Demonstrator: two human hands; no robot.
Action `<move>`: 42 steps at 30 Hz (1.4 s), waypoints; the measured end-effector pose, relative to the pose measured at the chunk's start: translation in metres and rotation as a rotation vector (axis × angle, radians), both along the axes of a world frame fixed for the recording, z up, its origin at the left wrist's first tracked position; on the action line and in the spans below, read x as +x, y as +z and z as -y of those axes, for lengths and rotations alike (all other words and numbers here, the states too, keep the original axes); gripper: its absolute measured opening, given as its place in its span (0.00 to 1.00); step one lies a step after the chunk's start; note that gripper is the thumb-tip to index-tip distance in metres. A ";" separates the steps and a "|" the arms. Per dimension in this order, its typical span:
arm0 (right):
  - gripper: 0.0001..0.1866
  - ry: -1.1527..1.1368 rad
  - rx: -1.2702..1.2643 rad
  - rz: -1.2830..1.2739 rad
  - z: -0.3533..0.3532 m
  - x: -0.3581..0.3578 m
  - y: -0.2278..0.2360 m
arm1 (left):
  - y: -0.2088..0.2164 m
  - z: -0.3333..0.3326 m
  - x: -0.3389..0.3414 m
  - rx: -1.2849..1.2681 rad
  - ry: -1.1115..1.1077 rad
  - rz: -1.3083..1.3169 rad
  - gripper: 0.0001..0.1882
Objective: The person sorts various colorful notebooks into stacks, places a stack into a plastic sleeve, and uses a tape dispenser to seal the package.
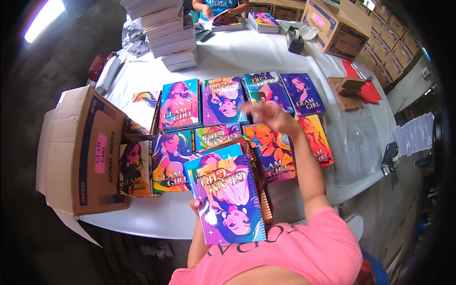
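Against my body I hold a fanned bundle of spiral notebooks (227, 204), the top one purple with an upside-down cover figure. My left hand (195, 205) grips its left edge; most of its fingers are hidden beneath. My right hand (273, 117) is stretched out over the far row, fingers apart and nothing in them. Below it lies a purple and teal notebook stack (266, 88). To its left are a purple stack (222, 102) and a pink and blue stack (179, 102); to its right, a dark purple stack (302, 95). Orange notebooks (270, 149) lie nearer me, beside my forearm.
An open cardboard box (102, 152) lies at the left with notebooks at its mouth. Tall paper piles (173, 42) rise at the back. A tape dispenser (294, 40), a carton (336, 26) and a wooden stand (345, 91) stand farther right. Across the table another person's hands (207, 12) handle a book.
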State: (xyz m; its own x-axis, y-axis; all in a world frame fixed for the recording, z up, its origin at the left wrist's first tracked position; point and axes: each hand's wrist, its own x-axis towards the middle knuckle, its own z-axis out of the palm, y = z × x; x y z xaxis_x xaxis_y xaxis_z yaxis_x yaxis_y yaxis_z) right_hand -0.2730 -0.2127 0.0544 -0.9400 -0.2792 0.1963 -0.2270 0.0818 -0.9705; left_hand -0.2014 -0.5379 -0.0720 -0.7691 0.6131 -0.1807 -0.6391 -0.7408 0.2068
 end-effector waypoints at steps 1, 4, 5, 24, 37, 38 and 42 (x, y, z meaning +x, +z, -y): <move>0.25 -0.193 0.148 -0.022 -0.025 -0.012 -0.012 | 0.000 -0.008 0.007 -0.008 0.011 0.000 0.37; 0.36 -0.455 1.027 -0.075 -0.073 -0.024 -0.090 | 0.002 -0.022 0.023 -0.033 0.059 -0.015 0.37; 0.38 -0.448 1.111 -0.110 -0.074 -0.023 -0.099 | 0.003 -0.024 0.028 -0.040 0.085 -0.027 0.38; 0.17 -0.360 0.442 -0.398 -0.117 -0.014 -0.029 | 0.014 -0.105 0.053 -0.011 0.117 0.021 0.36; 0.15 -1.239 0.802 -0.007 -0.311 0.075 0.015 | 0.013 -0.137 0.037 -0.124 -0.119 -0.039 0.38; 0.14 -1.058 0.512 -0.036 -0.311 0.093 0.046 | 0.017 -0.150 0.036 -0.129 -0.146 -0.053 0.38; 0.16 -0.279 0.192 -0.044 -0.294 0.141 0.142 | 0.029 -0.221 0.058 -0.107 -0.269 -0.089 0.39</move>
